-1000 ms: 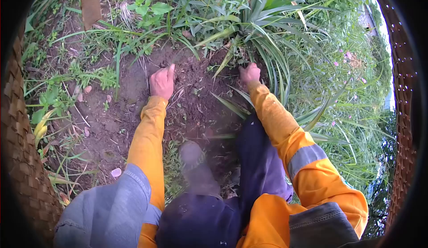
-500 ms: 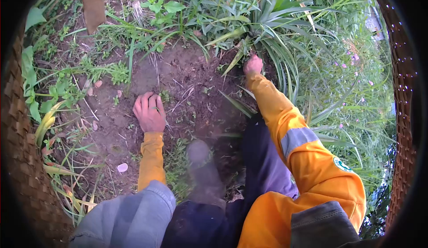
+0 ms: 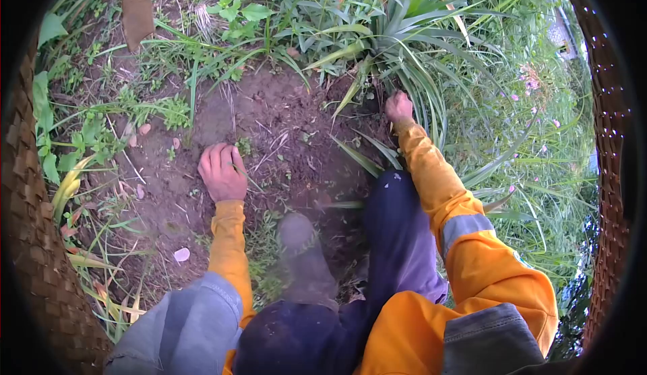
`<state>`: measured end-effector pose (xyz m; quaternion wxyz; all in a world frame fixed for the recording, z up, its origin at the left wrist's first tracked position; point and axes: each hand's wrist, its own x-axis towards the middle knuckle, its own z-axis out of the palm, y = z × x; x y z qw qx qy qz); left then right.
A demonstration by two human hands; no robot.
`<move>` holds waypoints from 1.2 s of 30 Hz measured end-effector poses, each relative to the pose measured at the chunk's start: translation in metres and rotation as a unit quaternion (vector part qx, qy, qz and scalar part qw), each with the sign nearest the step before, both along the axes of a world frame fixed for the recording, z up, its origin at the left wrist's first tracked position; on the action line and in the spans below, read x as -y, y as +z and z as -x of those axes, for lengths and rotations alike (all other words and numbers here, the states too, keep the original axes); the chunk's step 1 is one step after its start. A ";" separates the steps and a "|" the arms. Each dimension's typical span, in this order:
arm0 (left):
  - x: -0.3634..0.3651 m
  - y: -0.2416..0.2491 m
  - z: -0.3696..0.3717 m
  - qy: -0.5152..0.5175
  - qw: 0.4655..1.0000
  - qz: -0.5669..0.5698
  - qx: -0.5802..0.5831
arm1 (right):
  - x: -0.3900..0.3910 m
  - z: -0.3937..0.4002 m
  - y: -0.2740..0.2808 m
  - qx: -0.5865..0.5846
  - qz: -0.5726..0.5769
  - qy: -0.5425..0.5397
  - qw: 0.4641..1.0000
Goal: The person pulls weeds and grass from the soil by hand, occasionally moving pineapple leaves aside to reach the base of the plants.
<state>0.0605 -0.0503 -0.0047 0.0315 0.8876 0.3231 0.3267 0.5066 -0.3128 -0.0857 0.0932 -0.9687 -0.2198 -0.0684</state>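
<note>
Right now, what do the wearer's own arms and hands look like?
Left hand and right hand: bare, no gloves. Long orange sleeves, duller toward the wrists. A grey band crosses the right sleeve; grey fabric covers the left higher up.

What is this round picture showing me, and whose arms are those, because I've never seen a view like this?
There's no machine here. A person is working bare-handed, and the camera sits on their head, looking forward and down. So you see their own orange sleeves and dark trousers from above, with brown woven edges at both sides.

Below is soil with green weeds and a small pale piece. The left hand rests back-up on the ground; the right hand is by the base of a long-leaved plant. Whether either holds anything isn't visible.
</note>
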 end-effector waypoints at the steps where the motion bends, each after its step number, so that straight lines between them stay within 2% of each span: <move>1: 0.000 0.000 0.000 0.000 1.000 0.001 0.002 | -0.001 -0.007 -0.008 -0.055 -0.010 -0.052 0.997; 3: 0.000 0.001 0.000 -0.004 1.000 0.002 0.002 | 0.026 -0.101 -0.134 -0.168 -0.179 -0.054 0.968; 4: 0.000 0.000 0.000 -0.007 1.000 0.006 -0.002 | 0.022 -0.098 -0.115 -0.279 -0.240 -0.005 0.930; 5: 0.000 -0.001 0.000 -0.008 1.000 0.009 -0.006 | 0.029 -0.145 -0.163 -0.243 -0.358 -0.034 0.901; 8: -0.004 0.000 0.001 -0.006 1.000 0.011 -0.004 | -0.009 -0.117 -0.090 -0.191 -0.194 -0.048 0.961; 14: -0.003 -0.003 0.005 -0.013 1.000 0.028 -0.002 | -0.026 -0.085 -0.045 -0.079 -0.056 -0.068 0.993; 20: -0.003 0.000 0.006 -0.019 1.000 0.025 0.001 | -0.011 -0.025 -0.027 0.022 0.075 -0.019 0.997; 21: -0.002 -0.001 0.005 -0.016 1.000 0.023 0.002 | -0.006 -0.018 -0.030 0.027 0.120 -0.001 0.992; 22: -0.002 -0.003 0.005 -0.012 1.000 0.020 0.006 | 0.001 -0.024 -0.046 0.030 0.221 0.022 0.974; 24: -0.001 -0.004 0.003 -0.007 1.000 0.016 0.009 | 0.013 -0.022 -0.050 0.055 0.300 0.062 0.951; 26: 0.000 -0.002 0.003 -0.007 1.000 0.010 0.007 | 0.013 0.018 -0.001 0.093 0.258 0.100 0.957; 27: 0.000 -0.001 0.003 -0.005 1.000 0.007 0.004 | 0.003 0.037 0.030 -0.004 0.137 0.041 0.990; 28: 0.000 -0.001 0.002 -0.005 1.000 0.003 0.005 | -0.009 0.057 0.063 -0.101 0.012 -0.022 0.995; 29: 0.002 -0.001 0.003 -0.004 1.000 0.005 0.004 | -0.018 0.078 0.076 -0.194 -0.114 -0.087 0.970; 30: 0.002 0.000 0.003 -0.004 1.000 0.004 0.003 | -0.025 0.100 0.071 -0.323 -0.387 -0.144 0.852; 31: 0.000 0.001 0.001 -0.004 1.000 0.002 0.004 | -0.029 0.101 0.054 -0.415 -0.486 -0.165 0.751; 33: 0.001 0.002 0.001 -0.003 1.000 0.004 0.001 | -0.049 0.105 0.028 -0.458 -0.533 -0.171 0.691; 36: 0.001 0.002 0.001 -0.001 1.000 0.005 0.002 | -0.068 0.091 0.026 -0.326 -0.329 -0.075 0.883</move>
